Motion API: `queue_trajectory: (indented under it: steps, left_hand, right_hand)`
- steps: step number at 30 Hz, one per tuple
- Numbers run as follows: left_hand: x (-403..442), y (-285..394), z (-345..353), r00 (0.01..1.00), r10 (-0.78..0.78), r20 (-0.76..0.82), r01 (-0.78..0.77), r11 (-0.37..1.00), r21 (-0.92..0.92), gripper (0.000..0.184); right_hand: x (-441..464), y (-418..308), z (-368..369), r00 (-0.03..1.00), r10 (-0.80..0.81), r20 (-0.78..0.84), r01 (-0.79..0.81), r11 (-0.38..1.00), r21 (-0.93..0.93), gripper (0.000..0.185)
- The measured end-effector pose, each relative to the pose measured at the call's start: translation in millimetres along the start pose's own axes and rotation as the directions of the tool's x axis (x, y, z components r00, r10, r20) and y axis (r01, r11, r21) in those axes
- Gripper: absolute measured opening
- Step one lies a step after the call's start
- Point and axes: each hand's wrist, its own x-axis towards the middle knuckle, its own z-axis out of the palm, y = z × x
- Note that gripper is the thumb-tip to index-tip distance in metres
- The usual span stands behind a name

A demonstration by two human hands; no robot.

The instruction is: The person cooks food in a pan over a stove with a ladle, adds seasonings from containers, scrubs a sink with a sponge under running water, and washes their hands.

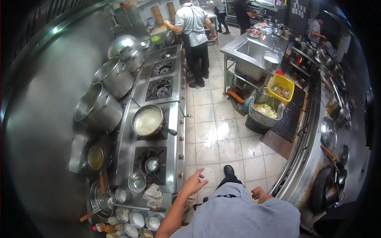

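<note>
My left hand (194, 183) is held out beside the stove front, its fingers apart and nothing in it. My right hand (260, 194) hangs by my other side with its fingers curled in; I see nothing in it. Nearest my left hand on the stove are a small metal pot (152, 166) on a burner, a metal bowl (137, 181) and a crumpled cloth (153, 196). Farther along, a frying pan (147, 120) with pale, creamy contents sits on a burner, its dark handle jutting past the stove's front edge.
Tall stockpots (98, 109) line the stove's back. Ahead at the stove stands a person in an apron (192, 27). A yellow bin (280, 88) and a lined bin of scraps (265, 113) stand by the sink (252, 48). Pans and a metal lid (328, 133) lie on the right counter.
</note>
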Motion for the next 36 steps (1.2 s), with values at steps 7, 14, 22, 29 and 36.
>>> queue_trajectory:
  steps: [7, 14, 22, 29, 36]
  left_hand:
    - [159.2, -6.5, 15.5, 0.992, 0.006, 0.123, -0.021, 0.992, 0.123, 0.063]
    - [270.7, -116.4, 27.5, 0.922, -0.349, 0.169, 0.305, 0.921, 0.242, 0.062]
    - [349.0, -103.6, -16.2, 0.873, -0.487, -0.042, 0.488, 0.873, 0.009, 0.062]
    - [486.2, -105.5, -59.6, 0.864, -0.500, 0.065, 0.502, 0.864, -0.032, 0.065]
    - [701.9, -124.1, -95.5, 0.958, -0.248, 0.145, 0.204, 0.943, 0.264, 0.063]
  right_hand:
    - [83.3, -53.5, -82.7, 0.987, -0.158, 0.000, 0.158, 0.986, 0.056, 0.023]
    - [46.4, -198.2, -195.3, 0.981, -0.020, -0.195, 0.151, 0.711, 0.687, 0.015]
    - [77.7, -340.5, -294.8, 0.925, -0.180, -0.333, 0.356, 0.716, 0.601, 0.016]
    - [89.9, -381.8, -331.4, 0.940, -0.165, -0.299, 0.305, 0.799, 0.518, 0.020]
    - [86.5, -345.1, -399.8, 0.817, 0.022, -0.577, 0.203, 0.924, 0.323, 0.025]
